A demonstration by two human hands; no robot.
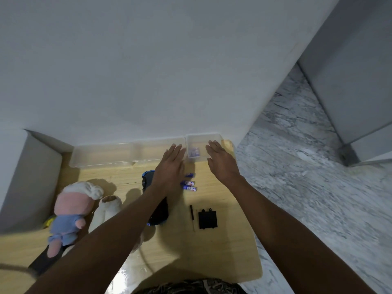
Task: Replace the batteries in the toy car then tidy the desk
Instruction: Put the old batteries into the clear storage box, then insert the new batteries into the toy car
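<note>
Forearms, then screwdriver beside cover.

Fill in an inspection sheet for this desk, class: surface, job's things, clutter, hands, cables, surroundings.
Surface: wooden desk, glossy near the front edge.
Job's things: dark toy car partly under the left forearm; three blue batteries loose beside it; black battery cover and thin screwdriver lying apart, front right; small clear box at the wall holding something blue.
Clutter: plush doll lying left; long clear tray at the back.
Hands: left hand and right hand, fingers straight, either side of the small box, holding nothing.
Cables: nothing seen.
Surroundings: white wall, marble floor right.
</note>
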